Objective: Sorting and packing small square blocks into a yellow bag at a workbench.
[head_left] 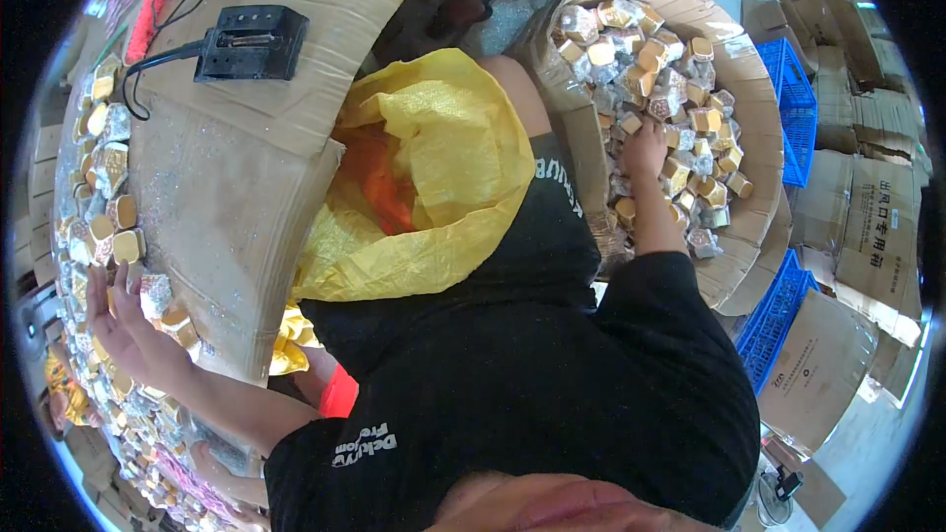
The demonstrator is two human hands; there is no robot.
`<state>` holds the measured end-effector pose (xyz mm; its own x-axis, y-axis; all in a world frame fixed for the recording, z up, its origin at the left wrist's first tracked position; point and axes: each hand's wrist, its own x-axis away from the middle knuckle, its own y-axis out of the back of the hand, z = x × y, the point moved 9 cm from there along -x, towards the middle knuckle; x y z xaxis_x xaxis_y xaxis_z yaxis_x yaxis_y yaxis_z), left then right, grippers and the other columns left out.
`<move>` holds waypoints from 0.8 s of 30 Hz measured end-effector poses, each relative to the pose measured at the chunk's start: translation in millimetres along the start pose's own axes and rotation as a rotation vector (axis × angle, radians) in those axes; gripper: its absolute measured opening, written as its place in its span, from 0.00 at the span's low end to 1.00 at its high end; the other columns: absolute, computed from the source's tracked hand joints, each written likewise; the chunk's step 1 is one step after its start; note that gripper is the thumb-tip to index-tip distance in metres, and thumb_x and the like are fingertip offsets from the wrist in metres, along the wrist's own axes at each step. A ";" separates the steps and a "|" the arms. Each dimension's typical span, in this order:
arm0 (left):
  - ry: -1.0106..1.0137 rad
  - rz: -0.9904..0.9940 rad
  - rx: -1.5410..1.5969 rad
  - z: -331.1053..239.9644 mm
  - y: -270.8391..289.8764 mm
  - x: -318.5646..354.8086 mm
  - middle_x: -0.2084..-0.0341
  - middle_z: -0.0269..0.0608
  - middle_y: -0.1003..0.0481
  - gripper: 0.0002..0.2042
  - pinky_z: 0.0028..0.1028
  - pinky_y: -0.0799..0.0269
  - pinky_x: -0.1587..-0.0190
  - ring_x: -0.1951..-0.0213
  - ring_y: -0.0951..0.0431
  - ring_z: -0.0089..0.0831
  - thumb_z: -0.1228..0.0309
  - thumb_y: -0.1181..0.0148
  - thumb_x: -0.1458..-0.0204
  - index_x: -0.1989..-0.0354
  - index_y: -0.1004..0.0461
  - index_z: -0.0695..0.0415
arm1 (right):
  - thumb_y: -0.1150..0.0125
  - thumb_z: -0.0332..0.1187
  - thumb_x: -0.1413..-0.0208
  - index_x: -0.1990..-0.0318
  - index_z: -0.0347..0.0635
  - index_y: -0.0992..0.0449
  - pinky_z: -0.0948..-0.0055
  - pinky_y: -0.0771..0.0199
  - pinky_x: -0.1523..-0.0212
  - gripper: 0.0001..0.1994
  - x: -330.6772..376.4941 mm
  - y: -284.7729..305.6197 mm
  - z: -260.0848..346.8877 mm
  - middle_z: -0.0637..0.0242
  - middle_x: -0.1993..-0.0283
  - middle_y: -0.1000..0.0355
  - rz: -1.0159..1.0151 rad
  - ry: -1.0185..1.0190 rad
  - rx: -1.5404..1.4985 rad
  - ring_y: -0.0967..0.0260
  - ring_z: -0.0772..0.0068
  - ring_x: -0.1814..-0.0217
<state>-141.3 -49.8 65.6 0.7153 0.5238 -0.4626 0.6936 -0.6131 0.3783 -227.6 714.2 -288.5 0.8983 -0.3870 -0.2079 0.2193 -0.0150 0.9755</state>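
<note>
My left hand (143, 340) is open, fingers spread, over the edge of a long row of small clear glass bottles with gold caps (128, 246) on the table at the left. Nothing shows in its grasp. To the right, my right hand (645, 150) reaches into a large cardboard box (754, 89) heaped with the same kind of gold-capped bottles (705, 118). Its fingers are bent and close together at one small gold-capped bottle (631, 122); the fingertips are partly hidden among the pile.
Between my arms an open yellow woven sack (463, 167) with an orange inside rests on my lap. A black device with a cable (251, 43) sits on the cardboard-covered table (212, 187). Blue crates (788, 113) and flattened cartons (877, 227) stand right. Another person's arm (227, 478) shows lower left.
</note>
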 end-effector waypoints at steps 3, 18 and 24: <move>0.071 0.213 0.064 -6.3 -20.3 11.2 0.53 0.48 0.25 0.15 0.32 0.27 0.46 0.50 0.24 0.35 0.76 0.49 0.40 0.46 0.30 0.67 | 0.31 0.34 0.52 0.47 0.40 0.27 0.54 0.29 0.48 0.23 -11.1 41.2 5.8 0.51 0.55 0.26 -0.048 -0.159 -0.338 0.31 0.50 0.48; 0.340 0.892 0.223 -3.7 -187.9 160.0 0.52 0.45 0.25 0.19 0.30 0.31 0.46 0.50 0.25 0.29 0.69 0.43 0.38 0.42 0.35 0.65 | 0.30 0.36 0.48 0.44 0.34 0.38 0.61 0.26 0.48 0.29 159.8 206.8 389.2 0.51 0.51 0.32 0.741 0.489 -1.174 0.29 0.55 0.48; 0.282 1.054 -0.075 21.9 -173.1 179.7 0.58 0.44 0.25 0.16 0.30 0.30 0.49 0.54 0.25 0.30 0.76 0.41 0.43 0.46 0.32 0.62 | 0.32 0.48 0.48 0.53 0.40 0.30 0.58 0.25 0.57 0.24 166.1 173.5 387.6 0.55 0.58 0.27 0.815 0.878 -0.862 0.26 0.52 0.56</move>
<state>-134.7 137.5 -100.6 0.9399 -0.1206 0.3193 -0.2823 -0.8004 0.5288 -187.8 289.9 -126.1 0.7504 0.6558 0.0825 -0.5776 0.5899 0.5643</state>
